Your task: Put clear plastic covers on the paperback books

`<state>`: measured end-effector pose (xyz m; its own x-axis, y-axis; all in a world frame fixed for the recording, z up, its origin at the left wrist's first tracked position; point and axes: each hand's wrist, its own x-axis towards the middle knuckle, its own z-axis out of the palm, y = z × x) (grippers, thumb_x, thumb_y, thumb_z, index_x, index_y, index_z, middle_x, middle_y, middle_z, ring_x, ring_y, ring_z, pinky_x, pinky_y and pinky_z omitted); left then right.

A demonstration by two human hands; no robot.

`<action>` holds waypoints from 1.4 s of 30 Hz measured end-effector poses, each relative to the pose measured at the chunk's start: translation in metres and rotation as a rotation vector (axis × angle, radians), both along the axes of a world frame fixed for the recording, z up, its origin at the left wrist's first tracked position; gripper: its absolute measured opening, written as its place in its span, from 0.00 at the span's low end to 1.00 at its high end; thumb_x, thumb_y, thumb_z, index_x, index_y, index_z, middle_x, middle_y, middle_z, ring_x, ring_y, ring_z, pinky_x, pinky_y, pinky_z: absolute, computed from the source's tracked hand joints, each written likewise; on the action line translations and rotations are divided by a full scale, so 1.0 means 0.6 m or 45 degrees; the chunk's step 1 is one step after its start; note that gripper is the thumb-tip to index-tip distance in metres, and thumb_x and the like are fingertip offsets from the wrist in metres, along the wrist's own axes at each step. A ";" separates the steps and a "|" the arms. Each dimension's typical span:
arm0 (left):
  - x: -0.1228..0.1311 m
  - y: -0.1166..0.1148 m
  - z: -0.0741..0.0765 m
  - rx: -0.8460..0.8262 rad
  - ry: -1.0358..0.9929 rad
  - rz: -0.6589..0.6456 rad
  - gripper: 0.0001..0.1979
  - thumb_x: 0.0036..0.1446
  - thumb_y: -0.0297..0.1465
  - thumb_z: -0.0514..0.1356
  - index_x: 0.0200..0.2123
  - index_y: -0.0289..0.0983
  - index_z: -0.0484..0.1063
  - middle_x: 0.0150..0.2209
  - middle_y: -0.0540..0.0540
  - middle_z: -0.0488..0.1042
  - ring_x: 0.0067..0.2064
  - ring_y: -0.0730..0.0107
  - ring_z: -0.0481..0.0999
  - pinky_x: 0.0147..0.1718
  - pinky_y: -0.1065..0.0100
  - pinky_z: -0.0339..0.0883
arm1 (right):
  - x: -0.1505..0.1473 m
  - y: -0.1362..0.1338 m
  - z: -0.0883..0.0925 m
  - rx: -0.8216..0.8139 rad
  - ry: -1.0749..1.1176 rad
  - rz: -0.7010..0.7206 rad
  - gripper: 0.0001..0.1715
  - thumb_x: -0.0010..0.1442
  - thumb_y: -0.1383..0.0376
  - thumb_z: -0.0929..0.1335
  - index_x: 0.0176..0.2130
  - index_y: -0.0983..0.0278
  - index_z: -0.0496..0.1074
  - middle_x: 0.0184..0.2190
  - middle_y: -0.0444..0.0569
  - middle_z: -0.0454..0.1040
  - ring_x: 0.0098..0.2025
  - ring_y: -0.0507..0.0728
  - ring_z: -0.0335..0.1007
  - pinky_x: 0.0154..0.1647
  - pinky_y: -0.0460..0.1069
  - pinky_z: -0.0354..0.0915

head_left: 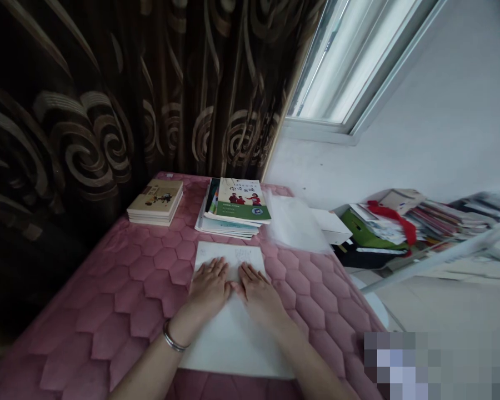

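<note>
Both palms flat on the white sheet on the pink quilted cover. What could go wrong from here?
1. The left hand and right hand press the white sheet onto a soft quilted pink cover; it may crease or wrinkle unevenly.
2. The sheet's near edge lies close to the cover's front edge, so a push might slide it off.
3. The clear plastic sleeve sits near the right edge, by the green book stack; a nudge may drop it.

We press both hands flat on white sheet (233,333), lower centre: left hand (209,287), right hand (257,291), thumbs nearly touching. Bracelet (173,339) on left wrist. Pink quilt (120,294) underneath. Above sheet: green book (241,201) atop stack, tan book (155,201) left of it. Plastic bag (294,223) right. Curtain (108,83) upper left, window (350,55) upper right.
</note>
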<state>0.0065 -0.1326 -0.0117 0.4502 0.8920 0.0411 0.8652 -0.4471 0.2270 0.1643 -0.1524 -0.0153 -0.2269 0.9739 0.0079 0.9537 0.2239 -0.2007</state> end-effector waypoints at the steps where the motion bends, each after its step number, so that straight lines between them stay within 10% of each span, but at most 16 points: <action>1: 0.001 0.000 0.001 -0.004 -0.003 0.007 0.23 0.64 0.32 0.48 0.61 0.36 0.63 0.65 0.42 0.57 0.65 0.56 0.57 0.62 0.51 0.53 | 0.000 0.002 0.006 -0.018 -0.015 0.007 0.30 0.69 0.57 0.54 0.60 0.73 0.62 0.63 0.61 0.59 0.65 0.62 0.54 0.63 0.56 0.54; 7: 0.000 -0.001 0.002 0.025 -0.014 0.017 0.23 0.64 0.33 0.46 0.60 0.36 0.63 0.64 0.42 0.58 0.65 0.57 0.57 0.62 0.51 0.53 | -0.029 0.048 0.043 -0.055 -0.013 -0.030 0.26 0.68 0.65 0.53 0.58 0.72 0.63 0.59 0.62 0.65 0.58 0.62 0.64 0.55 0.54 0.62; 15: 0.001 0.002 -0.007 0.048 -0.047 0.011 0.24 0.64 0.34 0.49 0.61 0.32 0.62 0.61 0.35 0.63 0.64 0.55 0.59 0.61 0.50 0.53 | -0.068 0.104 0.019 -0.047 -0.006 -0.028 0.29 0.66 0.66 0.55 0.64 0.69 0.55 0.60 0.57 0.65 0.57 0.67 0.60 0.53 0.59 0.60; 31: 0.002 0.002 -0.001 -0.027 0.015 0.036 0.25 0.62 0.32 0.46 0.62 0.33 0.61 0.65 0.41 0.55 0.66 0.58 0.56 0.63 0.52 0.51 | 0.017 0.094 0.014 0.019 -0.235 -0.412 0.29 0.63 0.69 0.57 0.61 0.77 0.59 0.54 0.70 0.68 0.57 0.68 0.62 0.54 0.61 0.55; 42: 0.003 0.024 -0.008 0.051 0.059 -0.082 0.24 0.62 0.27 0.44 0.59 0.28 0.64 0.63 0.33 0.59 0.65 0.56 0.58 0.60 0.53 0.56 | -0.037 0.098 -0.018 0.019 0.041 -0.057 0.34 0.61 0.69 0.58 0.65 0.77 0.52 0.66 0.61 0.53 0.67 0.62 0.47 0.64 0.54 0.48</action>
